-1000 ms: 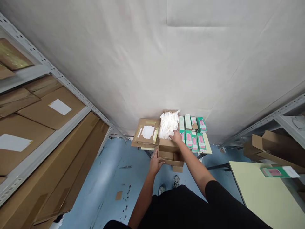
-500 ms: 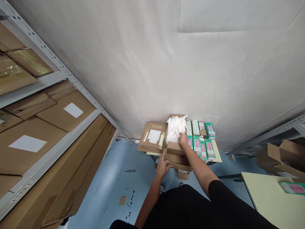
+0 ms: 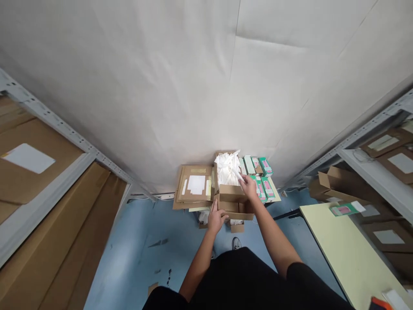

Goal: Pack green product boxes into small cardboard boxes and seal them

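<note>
My left hand [image 3: 215,220] grips the near left corner of an open cardboard box [image 3: 238,215], fingers along its side. Inside, the box shows bare cardboard and a smaller brown piece at the right. Over its far right edge, my right hand [image 3: 249,188] is closed on a slim white packet [image 3: 238,175], which points up and left. Just beyond lies a heap of white packets [image 3: 226,167] in another cardboard box. Green-and-pink boxes [image 3: 267,187] stand in rows to the right of my right hand. Flattened cardboard [image 3: 181,189] with white labels is stacked on the left.
Metal shelving with large cartons [image 3: 38,163] rises at the left, and more shelving [image 3: 364,159] at the right. A pale table [image 3: 335,241] at the lower right carries a green-and-pink box [image 3: 343,209]. Small boxes [image 3: 237,227] sit below the work table.
My right hand has come away from the white heap and now has a slim white packet in it. My left hand stays at the box. The view has swung to the right.
</note>
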`<move>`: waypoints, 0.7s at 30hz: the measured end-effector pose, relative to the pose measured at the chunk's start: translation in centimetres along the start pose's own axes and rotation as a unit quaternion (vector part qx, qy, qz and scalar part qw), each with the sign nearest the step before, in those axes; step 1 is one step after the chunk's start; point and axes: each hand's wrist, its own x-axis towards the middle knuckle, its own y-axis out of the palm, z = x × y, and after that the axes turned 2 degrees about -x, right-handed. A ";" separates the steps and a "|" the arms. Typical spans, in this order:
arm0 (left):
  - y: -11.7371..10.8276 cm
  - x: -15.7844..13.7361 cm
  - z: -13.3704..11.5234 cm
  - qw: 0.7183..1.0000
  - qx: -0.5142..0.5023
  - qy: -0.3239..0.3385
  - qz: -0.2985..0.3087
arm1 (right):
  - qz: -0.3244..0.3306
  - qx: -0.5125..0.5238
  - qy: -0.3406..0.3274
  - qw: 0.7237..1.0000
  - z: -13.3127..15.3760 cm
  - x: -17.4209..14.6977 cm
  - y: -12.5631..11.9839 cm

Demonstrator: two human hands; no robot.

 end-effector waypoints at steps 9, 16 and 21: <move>0.4 0.1 -1.3 0.998 -0.028 0.046 0.019 | 0.104 -0.024 -0.006 0.994 -2.6 -11.6 -3.2; 2.6 1.4 -5.3 0.994 -0.009 0.080 0.068 | 0.015 -0.045 0.017 0.999 -4.6 -13.7 -8.5; 7.8 2.1 -10.7 0.986 0.003 0.144 0.085 | -0.041 -0.070 0.055 0.995 -9.2 -17.5 -15.2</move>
